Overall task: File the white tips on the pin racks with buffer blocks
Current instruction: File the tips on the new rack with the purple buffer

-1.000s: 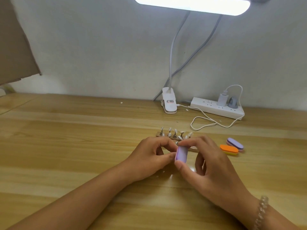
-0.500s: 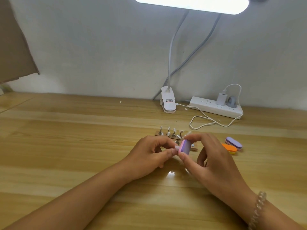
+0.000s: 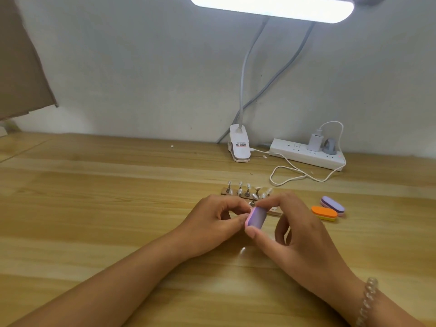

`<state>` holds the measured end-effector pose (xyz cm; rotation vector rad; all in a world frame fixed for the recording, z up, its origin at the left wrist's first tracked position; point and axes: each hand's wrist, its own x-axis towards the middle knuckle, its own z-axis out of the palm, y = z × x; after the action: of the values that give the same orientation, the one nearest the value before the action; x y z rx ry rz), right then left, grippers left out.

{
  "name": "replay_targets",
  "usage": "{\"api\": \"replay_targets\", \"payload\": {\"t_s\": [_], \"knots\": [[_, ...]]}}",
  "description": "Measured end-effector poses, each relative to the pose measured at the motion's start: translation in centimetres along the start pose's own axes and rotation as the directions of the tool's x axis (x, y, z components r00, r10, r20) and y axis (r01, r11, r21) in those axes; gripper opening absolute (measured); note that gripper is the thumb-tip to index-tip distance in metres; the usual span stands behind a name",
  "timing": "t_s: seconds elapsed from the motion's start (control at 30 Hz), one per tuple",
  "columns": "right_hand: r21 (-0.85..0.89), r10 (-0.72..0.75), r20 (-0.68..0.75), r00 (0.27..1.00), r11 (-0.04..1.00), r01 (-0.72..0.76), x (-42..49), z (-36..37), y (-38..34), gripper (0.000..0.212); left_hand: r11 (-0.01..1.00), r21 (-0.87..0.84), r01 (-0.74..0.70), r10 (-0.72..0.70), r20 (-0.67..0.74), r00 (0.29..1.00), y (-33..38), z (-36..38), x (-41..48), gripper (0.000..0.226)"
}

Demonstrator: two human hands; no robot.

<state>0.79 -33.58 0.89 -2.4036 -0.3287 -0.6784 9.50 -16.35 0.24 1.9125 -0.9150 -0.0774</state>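
Rounded lilac buffer block point(image 3: 256, 217) has turned broadside in right hand point(image 3: 297, 232).

A home nail-craft desk: wooden tabletop point(image 3: 94, 208), clip-on lamp point(image 3: 240, 147), power strip point(image 3: 304, 155) against a plain wall point(image 3: 141, 67).

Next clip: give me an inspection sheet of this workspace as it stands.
Surface: wooden table, some lamp glare.
Job's things: pin racks carrying white tips, partly behind the hands; purple buffer block in hand; orange block and second purple block lying side by side to the right.
Clutter: small white scrap near the wall.
Grippers: right hand grips the purple buffer block; left hand pinches at its pink edge, and what it pinches is hidden.
Cables: white cable looped on the table by the power strip; grey cords up the wall.
Surroundings: lit lamp bar, lamp clamp, brown board at left.
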Motion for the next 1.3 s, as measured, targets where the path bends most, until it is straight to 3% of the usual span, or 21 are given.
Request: {"api": "replay_targets", "payload": {"t_s": [0.1, 0.27, 0.4, 0.6, 0.77, 0.93, 1.03, 1.1, 1.3], "knots": [[0.086, 0.131, -0.087, 0.988, 0.989, -0.124, 0.4, -0.4, 0.7, 0.046, 1.0, 0.007, -0.001, 0.001, -0.007, 1.0, 0.0, 0.1, 0.0, 0.012], [0.036, 0.008, 0.001, 1.0, 0.999, -0.008, 0.1, 0.0, -0.1, 0.038, 0.999, -0.039, 0.003, -0.003, -0.008, 1.0, -0.1, 0.1, -0.1, 0.017], [0.08, 0.156, -0.055, 0.986, 0.985, -0.151, 0.5, -0.5, 0.7, 0.036, 1.0, -0.018, 0.011, -0.012, -0.014, 1.0, 0.0, 0.2, -0.2, 0.014], [0.006, 0.018, 0.032, 0.999, 1.0, -0.018, -0.1, 0.1, -0.2, 0.037, 0.999, -0.025, 0.048, -0.049, -0.011, 0.999, -0.1, 0.1, -0.2, 0.029], [0.083, 0.252, -0.088, 0.964, 0.966, -0.245, 0.7, -0.3, 0.9, 0.033, 0.999, -0.032, 0.015, -0.016, -0.016, 1.0, 0.2, 0.2, -0.1, 0.007], [0.552, 0.547, -0.045, 0.836, 0.711, -0.435, 1.3, -1.0, 1.2, 0.06, 0.996, -0.088, 0.024, -0.027, -0.034, 0.999, -0.2, 0.1, -0.1, 0.006], [0.668, 0.625, 0.017, 0.781, 0.574, -0.474, 1.7, -1.1, 1.4, 0.056, 0.993, -0.113, 0.028, -0.032, -0.028, 0.999, -0.4, 0.2, -0.1, 0.004], [0.704, 0.612, 0.047, 0.789, 0.54, -0.461, 1.7, -1.0, 1.5, 0.05, 0.992, -0.121, 0.033, -0.037, -0.03, 0.999, -0.6, 0.3, -0.1, 0.003], [0.555, 0.36, 0.063, 0.931, 0.762, -0.333, 0.8, -0.6, 1.2, 0.012, 0.994, -0.108, 0.0, -0.002, -0.023, 1.0, -0.8, 0.4, -0.1, 0.01]]}}
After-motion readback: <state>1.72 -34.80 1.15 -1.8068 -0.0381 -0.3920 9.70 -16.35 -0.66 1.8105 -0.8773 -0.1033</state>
